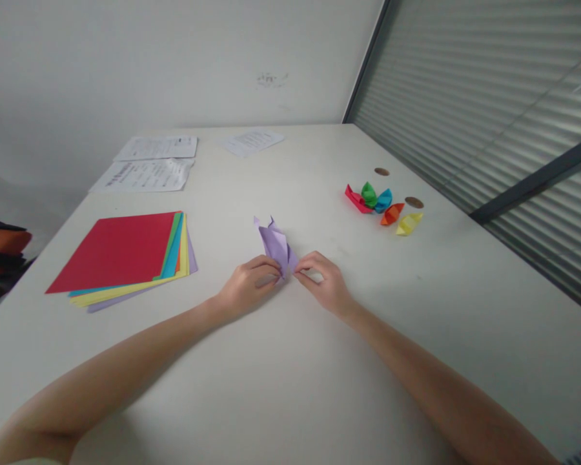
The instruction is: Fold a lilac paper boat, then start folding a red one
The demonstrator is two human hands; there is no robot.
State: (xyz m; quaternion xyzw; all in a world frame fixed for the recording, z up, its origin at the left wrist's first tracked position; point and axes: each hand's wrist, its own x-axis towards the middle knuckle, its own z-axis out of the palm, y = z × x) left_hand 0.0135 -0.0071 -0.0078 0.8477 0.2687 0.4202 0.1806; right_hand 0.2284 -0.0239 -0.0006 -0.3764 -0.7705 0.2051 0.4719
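Note:
A partly folded piece of purple paper (pixel 274 245) lies on the white table (pixel 290 361) in the middle of the view. My left hand (pixel 248 289) pinches its near left corner with curled fingers. My right hand (pixel 323 281) pinches the near right corner, thumb and fingers pressed together. Both forearms reach in from the bottom edge.
A stack of coloured paper sheets with red on top (pixel 121 255) lies at the left. Several folded paper boats (pixel 382 205), red, green, blue, orange and yellow, sit at the right near two round table holes. Printed sheets (pixel 148 173) lie at the back. Window blinds (pixel 489 116) line the right side.

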